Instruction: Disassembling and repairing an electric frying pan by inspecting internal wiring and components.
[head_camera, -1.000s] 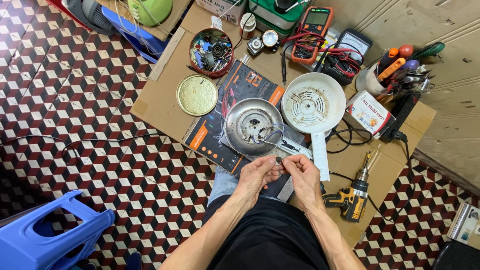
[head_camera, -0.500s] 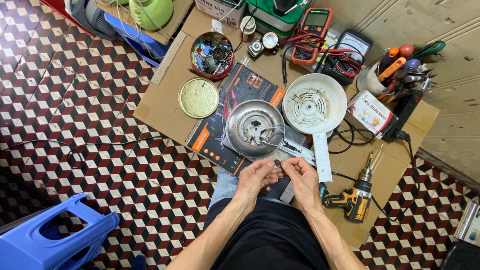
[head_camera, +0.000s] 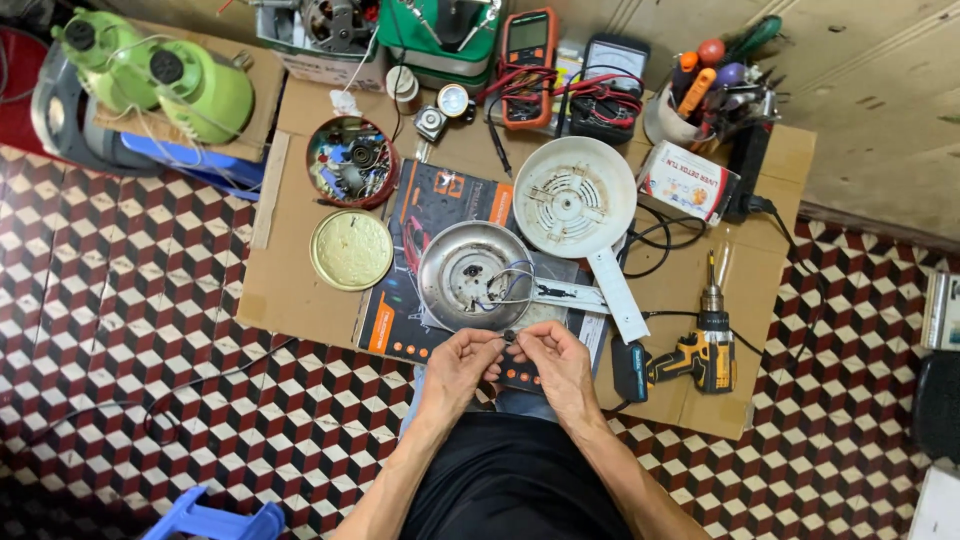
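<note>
Our fingers (head_camera: 497, 345) of both hands are pressed together on one small dark part (head_camera: 510, 336), pinched between the left hand (head_camera: 462, 368) and the right hand (head_camera: 560, 365) just below the round metal plate (head_camera: 475, 275). Thin wires (head_camera: 515, 285) run from that plate down toward the part. We judge the work midway: the white round housing (head_camera: 573, 196) lies apart beyond the plate with its inside showing, the cordless drill (head_camera: 695, 352) rests to the plate's right, and nothing is closed up yet.

Cardboard sheet (head_camera: 300, 290) bears cordless drill (head_camera: 700, 350); round tin lid (head_camera: 351, 250).
</note>
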